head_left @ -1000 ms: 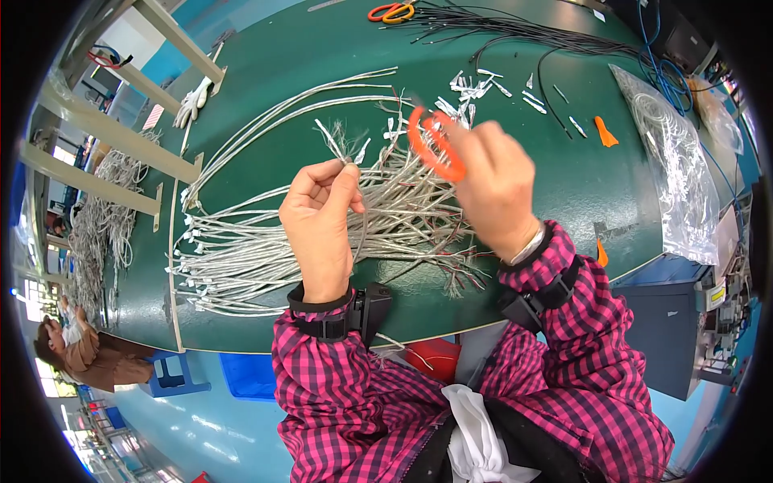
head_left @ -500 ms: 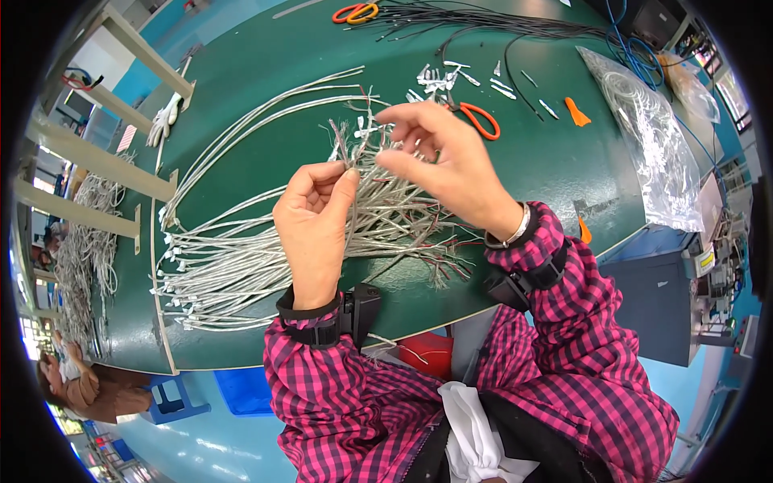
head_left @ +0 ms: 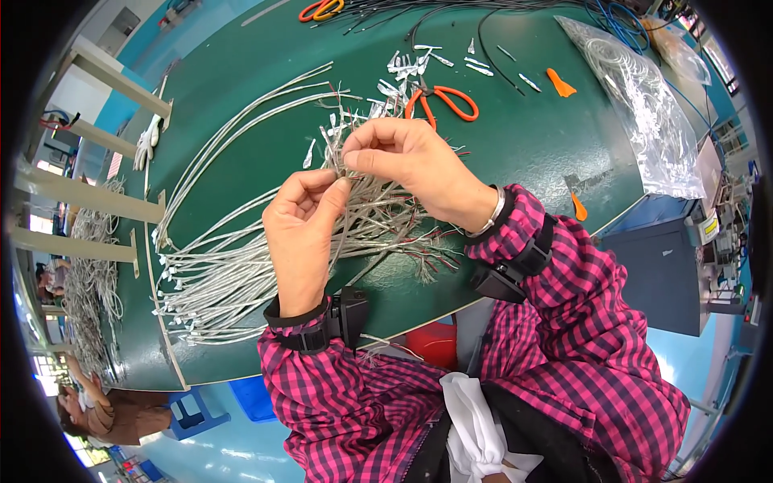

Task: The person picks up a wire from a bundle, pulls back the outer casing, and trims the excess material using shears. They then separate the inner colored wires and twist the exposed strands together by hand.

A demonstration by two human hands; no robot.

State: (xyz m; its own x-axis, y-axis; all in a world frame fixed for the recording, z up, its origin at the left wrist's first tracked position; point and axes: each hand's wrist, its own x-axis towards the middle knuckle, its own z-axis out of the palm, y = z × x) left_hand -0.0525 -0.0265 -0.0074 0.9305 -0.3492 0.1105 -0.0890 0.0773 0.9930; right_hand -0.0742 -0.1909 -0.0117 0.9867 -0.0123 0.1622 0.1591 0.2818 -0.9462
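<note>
On the green table [head_left: 241, 145], both hands, left [head_left: 302, 233] and right [head_left: 415, 161], pinch seemingly one grey cable [head_left: 342, 173].

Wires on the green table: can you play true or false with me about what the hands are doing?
1. Both hands pinch wires. True: the left hand and right hand grip the grey wires.
2. The right hand holds the scissors. False: the orange scissors lie on the table.
3. The table is red. False: it is green.
4. A clear bag lies at the right. True.
</note>
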